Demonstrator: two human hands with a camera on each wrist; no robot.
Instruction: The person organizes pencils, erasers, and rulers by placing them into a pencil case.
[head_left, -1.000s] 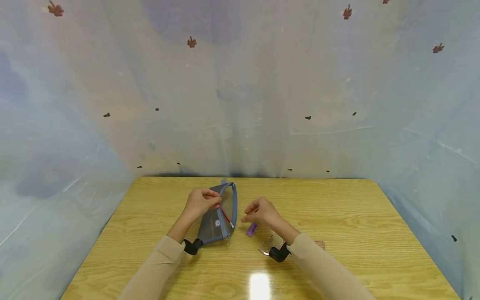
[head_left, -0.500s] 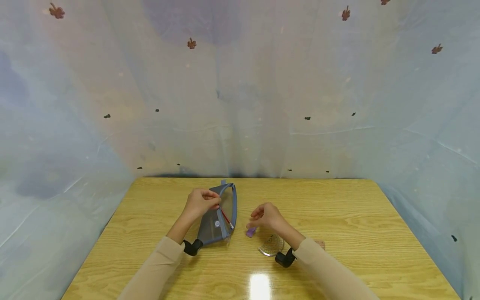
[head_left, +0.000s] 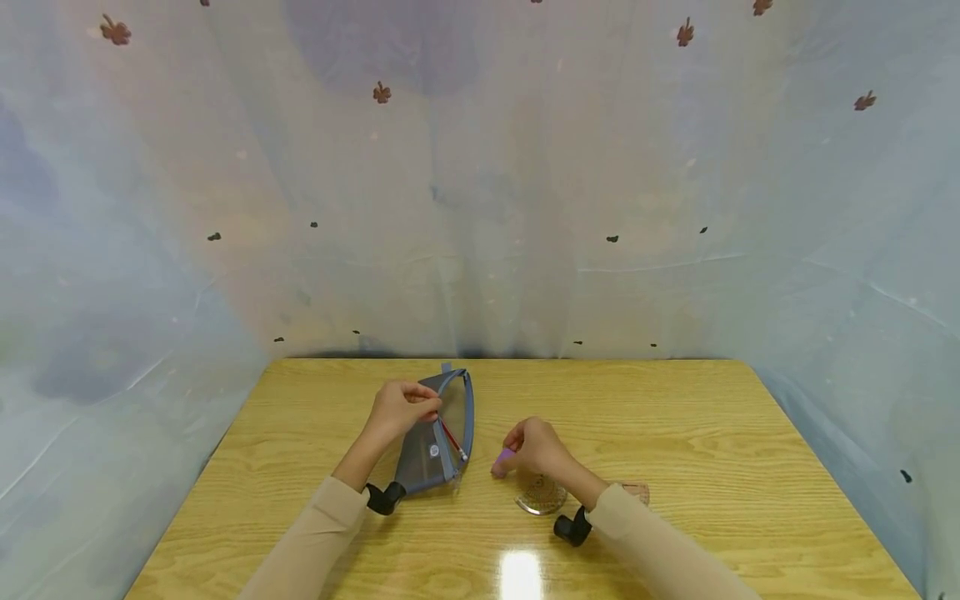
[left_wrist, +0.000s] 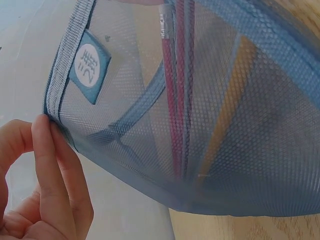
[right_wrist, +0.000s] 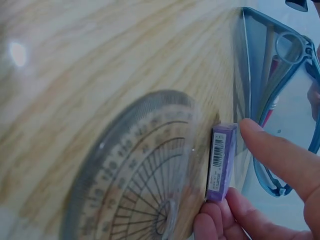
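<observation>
My left hand (head_left: 401, 406) pinches the edge of a blue-grey mesh pencil case (left_wrist: 130, 150), which stands with its zipped mouth gaping. Through the mesh show red pencils (left_wrist: 170, 85) and a yellow strip (left_wrist: 230, 95). A purple eraser (right_wrist: 223, 160) with a barcode label lies on the table, right of the case. My right hand (head_left: 536, 447) has it between thumb and fingers: the fingers touch one end, and the thumb tip is right at the other. In the right wrist view a clear protractor (right_wrist: 135, 165) lies close beside the eraser.
A brown flat piece (head_left: 639, 492) shows partly from behind the right sleeve. The wooden table (head_left: 675, 417) ends at a pale curtain (head_left: 487, 208) along its far edge. Black wrist cameras (head_left: 386, 497) sit under both wrists.
My right hand has come down and slightly right onto the purple eraser, its fingers closing about it. More of the protractor shows now. The left hand stays on the pencil case.
</observation>
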